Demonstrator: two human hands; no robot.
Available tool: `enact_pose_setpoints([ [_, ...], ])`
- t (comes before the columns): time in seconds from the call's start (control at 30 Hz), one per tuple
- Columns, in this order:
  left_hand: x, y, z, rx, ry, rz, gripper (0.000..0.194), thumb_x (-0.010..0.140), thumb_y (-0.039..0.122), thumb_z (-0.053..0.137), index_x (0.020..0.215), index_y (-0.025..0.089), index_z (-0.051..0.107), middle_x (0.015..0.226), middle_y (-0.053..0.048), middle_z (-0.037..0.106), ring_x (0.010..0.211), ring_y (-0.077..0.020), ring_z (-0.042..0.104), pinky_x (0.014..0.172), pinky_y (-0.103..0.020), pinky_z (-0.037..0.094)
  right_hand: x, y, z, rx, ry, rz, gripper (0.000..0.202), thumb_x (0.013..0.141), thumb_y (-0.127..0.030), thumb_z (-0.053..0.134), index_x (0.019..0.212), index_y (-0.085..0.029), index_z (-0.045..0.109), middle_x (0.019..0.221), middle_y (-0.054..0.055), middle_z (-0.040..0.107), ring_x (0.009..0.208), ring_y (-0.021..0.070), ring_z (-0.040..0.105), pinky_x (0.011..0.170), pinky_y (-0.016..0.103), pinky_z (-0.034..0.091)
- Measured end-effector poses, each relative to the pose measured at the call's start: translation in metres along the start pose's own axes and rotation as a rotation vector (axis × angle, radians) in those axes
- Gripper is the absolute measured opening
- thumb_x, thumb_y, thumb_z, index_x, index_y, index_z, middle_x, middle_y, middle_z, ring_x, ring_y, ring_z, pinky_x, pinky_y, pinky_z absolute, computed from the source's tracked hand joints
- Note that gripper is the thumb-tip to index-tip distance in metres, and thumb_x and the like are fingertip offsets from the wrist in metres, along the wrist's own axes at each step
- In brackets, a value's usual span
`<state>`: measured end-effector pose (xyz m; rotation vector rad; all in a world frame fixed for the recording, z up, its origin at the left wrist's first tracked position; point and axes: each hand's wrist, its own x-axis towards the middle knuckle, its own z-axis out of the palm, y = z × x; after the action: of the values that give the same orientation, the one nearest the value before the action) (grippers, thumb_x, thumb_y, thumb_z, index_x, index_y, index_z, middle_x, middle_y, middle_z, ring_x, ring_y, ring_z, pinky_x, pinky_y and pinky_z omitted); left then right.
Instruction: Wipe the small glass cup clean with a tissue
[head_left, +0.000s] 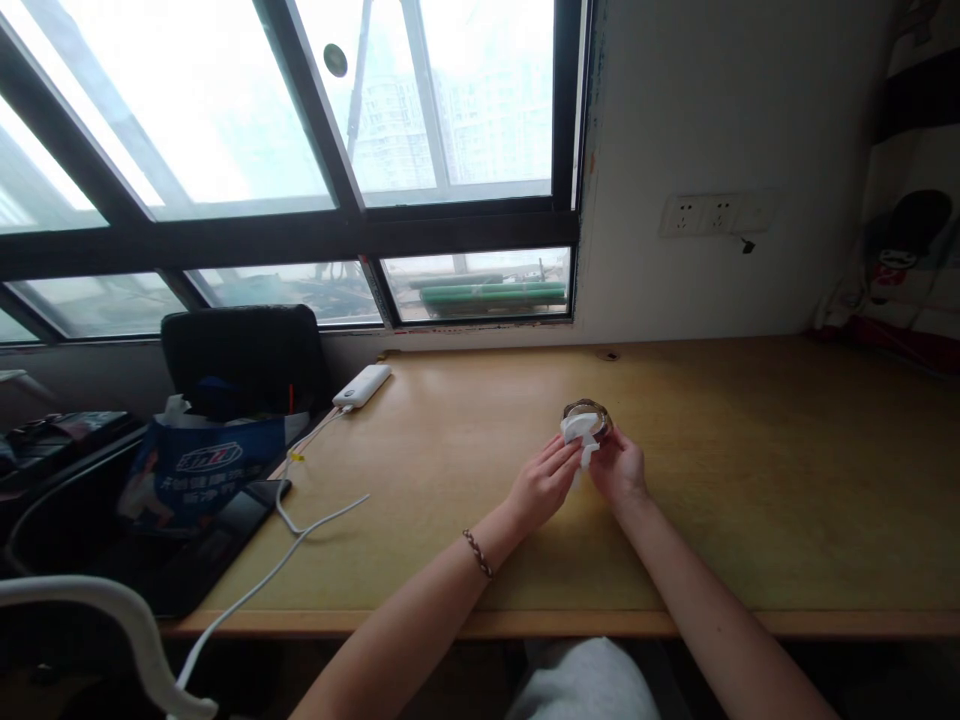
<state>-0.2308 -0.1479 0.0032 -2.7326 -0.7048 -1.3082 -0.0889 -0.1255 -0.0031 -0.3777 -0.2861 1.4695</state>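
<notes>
A round metallic object, perhaps a watch (pixel 600 415), is held up over the wooden desk (pixel 465 440). My right hand (pixel 619 467) grips it from the right side, fingers wrapped round its edge. A crumpled white tissue (pixel 581 430) lies against its near face. My left hand (pixel 545 482) presses the tissue from the left, its fingers close together. A braided bracelet (pixel 478 554) circles my left wrist. The tissue hides part of the round object.
At the desk's back left a white power bank (pixel 362 386) has a white cable (pixel 304 534) running over the left edge. Left of the desk, a black chair (pixel 241 345) stands behind a blue bag (pixel 199 470). Wall sockets (pixel 703 215) are above the desk.
</notes>
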Motion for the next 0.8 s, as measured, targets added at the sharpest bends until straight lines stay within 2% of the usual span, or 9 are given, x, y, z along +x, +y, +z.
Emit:
enact_pose_setpoints([
  [0.13,0.003,0.0,-0.001,0.088,-0.011,-0.048,0.034,0.083,0.014,0.034,0.115,0.015,0.045,0.117,-0.011,0.05,0.115,-0.0188,0.038,0.098,-0.039,0.034,-0.001,0.004,0.003,0.077,0.044,0.046,0.024,0.076,-0.017,0.038,0.06,-0.018,0.056,0.062,0.001,0.064,0.061,0.0111,0.058,0.06,0.024,0.048],
  [0.3,0.003,-0.007,-0.003,0.141,-0.004,-0.147,0.036,0.083,0.012,0.032,0.117,0.014,0.043,0.12,-0.011,0.048,0.116,-0.0178,0.037,0.1,-0.038,0.033,-0.003,0.004,0.008,0.063,0.047,0.056,0.022,0.077,-0.018,0.038,0.065,-0.017,0.057,0.068,0.003,0.065,0.064,0.0135,0.059,0.059,0.028,0.048],
  [0.43,0.0,-0.004,-0.001,0.125,-0.044,-0.049,0.036,0.083,0.012,0.032,0.117,0.013,0.043,0.119,-0.012,0.048,0.117,-0.019,0.036,0.099,-0.039,0.034,-0.003,0.003,0.005,0.061,0.071,0.056,0.021,0.076,-0.018,0.041,0.06,-0.018,0.055,0.06,0.001,0.063,0.056,0.0112,0.058,0.055,0.024,0.049],
  [0.6,0.001,0.005,0.002,0.106,-0.13,0.1,0.036,0.082,0.009,0.032,0.115,0.01,0.044,0.118,-0.012,0.049,0.118,-0.0191,0.034,0.1,-0.04,0.032,-0.007,0.006,0.001,-0.004,0.062,0.248,0.017,0.074,-0.021,0.044,0.065,-0.015,0.058,0.062,0.003,0.063,0.054,0.0109,0.058,0.049,0.019,0.048],
  [0.7,0.002,0.006,0.0,0.099,-0.126,0.1,0.035,0.081,0.009,0.032,0.113,0.01,0.046,0.116,-0.011,0.05,0.118,-0.0195,0.033,0.1,-0.04,0.031,-0.012,0.013,0.005,0.001,0.022,0.282,0.014,0.071,-0.02,0.046,0.068,-0.014,0.058,0.062,0.003,0.063,0.053,0.0099,0.057,0.047,0.017,0.047],
  [0.8,0.006,0.005,-0.006,0.094,-0.087,0.024,0.033,0.081,0.012,0.034,0.111,0.011,0.048,0.117,-0.012,0.05,0.118,-0.0208,0.034,0.1,-0.041,0.03,-0.017,0.021,0.012,0.019,0.002,0.262,0.015,0.073,-0.021,0.045,0.072,-0.014,0.059,0.068,0.003,0.063,0.06,0.0092,0.058,0.054,0.016,0.048],
])
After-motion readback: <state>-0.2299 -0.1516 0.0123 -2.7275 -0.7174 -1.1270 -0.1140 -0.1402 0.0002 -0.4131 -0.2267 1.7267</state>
